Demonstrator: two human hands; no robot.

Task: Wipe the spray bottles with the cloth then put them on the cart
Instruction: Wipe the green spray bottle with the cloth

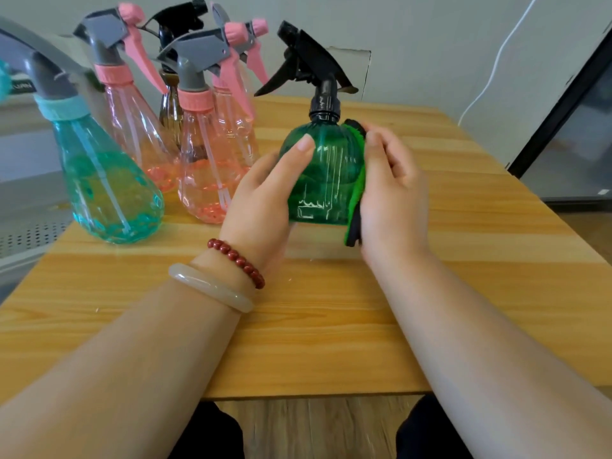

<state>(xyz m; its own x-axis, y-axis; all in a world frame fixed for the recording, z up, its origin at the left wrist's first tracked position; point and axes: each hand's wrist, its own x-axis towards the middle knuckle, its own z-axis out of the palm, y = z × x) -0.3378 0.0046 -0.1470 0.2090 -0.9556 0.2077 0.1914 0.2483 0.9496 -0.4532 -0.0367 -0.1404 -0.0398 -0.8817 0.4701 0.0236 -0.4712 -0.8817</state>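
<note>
A green spray bottle [326, 173] with a black trigger head stands upright on the wooden table [318, 326]. My left hand [265, 193] grips its left side, thumb across the front. My right hand [392, 193] presses a green and black cloth [357, 193] against the bottle's right side. To the left stand a teal bottle [106, 180] with a grey head and three pink bottles [205, 167] with grey and pink triggers. A brownish bottle [170, 111] with a black head is partly hidden behind them.
A white cable [490, 77] hangs down the wall at the back right. A dark-framed glass panel [569, 127] stands to the right of the table. A grey perforated surface [26, 233] lies beyond the table's left edge.
</note>
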